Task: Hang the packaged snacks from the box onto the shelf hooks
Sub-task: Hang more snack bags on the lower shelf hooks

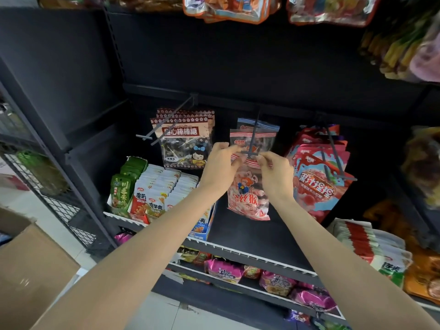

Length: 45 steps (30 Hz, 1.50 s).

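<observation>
A red-and-white striped snack bag (247,196) hangs between my two hands at the tip of the middle black hook (252,139). My left hand (220,166) pinches the bag's top left corner. The top right corner is pinched by my right hand (276,173). The bag's top edge sits right at the hook's crossbar end. Behind it, more bags of the same kind (262,134) hang on that hook. The cardboard box (31,265) stands at the lower left, its inside hidden.
Lollipop bags (184,139) hang on the left hook, pink candy bags (319,177) on the right hook. Small snack packs (154,189) fill the shelf below left. A bare stretch of shelf (250,234) lies under the held bag. More bags hang overhead.
</observation>
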Available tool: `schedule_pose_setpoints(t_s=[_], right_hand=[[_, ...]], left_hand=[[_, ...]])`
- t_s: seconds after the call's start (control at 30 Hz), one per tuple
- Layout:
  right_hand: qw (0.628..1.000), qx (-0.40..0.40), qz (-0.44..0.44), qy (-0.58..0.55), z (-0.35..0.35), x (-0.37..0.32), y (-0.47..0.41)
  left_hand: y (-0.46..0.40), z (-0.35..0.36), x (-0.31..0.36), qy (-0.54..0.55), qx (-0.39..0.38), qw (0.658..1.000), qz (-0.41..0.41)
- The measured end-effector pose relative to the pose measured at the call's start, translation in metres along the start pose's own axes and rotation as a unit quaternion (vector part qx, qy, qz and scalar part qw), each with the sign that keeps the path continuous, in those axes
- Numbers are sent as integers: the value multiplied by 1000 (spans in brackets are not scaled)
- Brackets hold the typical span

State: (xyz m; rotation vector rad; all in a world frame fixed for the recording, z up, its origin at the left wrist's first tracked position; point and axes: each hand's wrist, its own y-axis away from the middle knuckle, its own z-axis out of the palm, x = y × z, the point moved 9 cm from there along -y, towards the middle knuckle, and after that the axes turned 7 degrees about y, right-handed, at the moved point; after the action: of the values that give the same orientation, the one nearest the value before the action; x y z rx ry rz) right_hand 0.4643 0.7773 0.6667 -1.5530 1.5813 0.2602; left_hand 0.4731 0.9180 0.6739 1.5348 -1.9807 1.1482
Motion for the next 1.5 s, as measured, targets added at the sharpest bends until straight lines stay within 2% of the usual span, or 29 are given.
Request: schedule_pose_setpoints(t_s=[0.2, 0.33, 0.5, 0.73, 0.83, 0.9, 0.97, 1.03, 1.13, 1.23, 1.37, 1.5], right_hand=[[999, 14, -37, 7, -2, -3, -13], [995, 21, -72, 73, 4, -5, -35], [994, 13, -33, 99, 17, 9, -69], [991, -62, -2, 117, 44, 27, -102], [991, -68, -13, 118, 44, 29, -104], [987, -28, -36, 153, 34, 25, -93], [978, 58, -67, 190, 18, 21, -73], [978, 94, -80, 170, 14, 23, -51], [994, -52, -73, 64, 53, 30, -27], [977, -184, -99, 37, 102, 8, -3], [956, -262, -133, 2, 160, -52, 26], [927, -327, -184, -25, 230, -138, 72]], left_hand=[[-21, 3, -7, -22, 19, 999, -16], [-45, 8, -10, -47, 20, 998, -47], [-82, 19, -14, -111, 48, 991, -51], [-115, 34, -19, -118, 47, 990, -52], [-119, 38, -22, -119, 36, 991, -56], [-116, 39, -22, -106, 29, 993, -49], [-107, 35, -21, -108, 42, 993, -32], [-89, 23, -20, -126, 73, 989, -5], [-58, 3, -32, -147, 98, 984, 7], [-28, -19, -65, -159, 88, 983, -34], [23, -79, -114, -172, 96, 975, -103], [92, -167, -178, -117, 170, 960, -190]])
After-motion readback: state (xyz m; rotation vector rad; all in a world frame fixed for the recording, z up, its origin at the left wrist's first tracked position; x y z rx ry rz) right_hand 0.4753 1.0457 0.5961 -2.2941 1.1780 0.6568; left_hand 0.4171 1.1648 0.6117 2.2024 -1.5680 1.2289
